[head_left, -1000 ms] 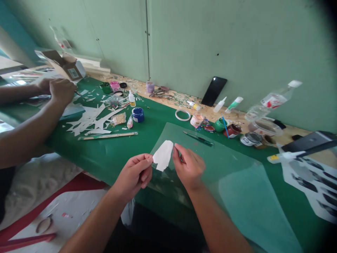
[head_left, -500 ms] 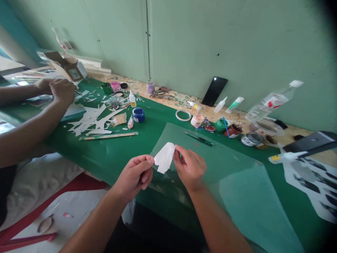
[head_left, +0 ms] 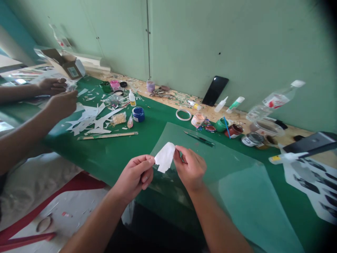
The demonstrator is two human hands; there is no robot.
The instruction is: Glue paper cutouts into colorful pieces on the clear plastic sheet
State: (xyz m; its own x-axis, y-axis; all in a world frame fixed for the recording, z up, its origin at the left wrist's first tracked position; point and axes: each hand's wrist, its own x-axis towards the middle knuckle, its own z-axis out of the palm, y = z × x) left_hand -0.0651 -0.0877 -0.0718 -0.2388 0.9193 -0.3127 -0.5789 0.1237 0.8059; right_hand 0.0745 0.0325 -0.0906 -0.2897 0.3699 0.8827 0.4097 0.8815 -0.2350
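Observation:
A small white paper cutout [head_left: 165, 157], rounded at the top and notched along its lower edge, is held up between my two hands over the near part of the table. My left hand [head_left: 138, 174] pinches its left edge between thumb and forefinger. On the opposite side, my right hand [head_left: 190, 165] grips the upper right edge with the fingertips. Below and beyond the paper, a clear plastic sheet [head_left: 237, 158] lies on the green table surface [head_left: 116, 154]. A dark green pen-like craft tool [head_left: 199, 138] rests on that sheet.
Paint jars, including a blue one [head_left: 138, 114], stand along the back, with glue bottles, a phone [head_left: 215, 90] and a plastic bottle [head_left: 276, 100]. White paper scraps [head_left: 89, 119] and a wooden stick [head_left: 107, 136] lie left. Another person's hands [head_left: 59, 95] work at far left.
My hands and the paper cutout have hardly moved. At far left, the other person's hands have drawn apart and shifted, with something whitish between them.

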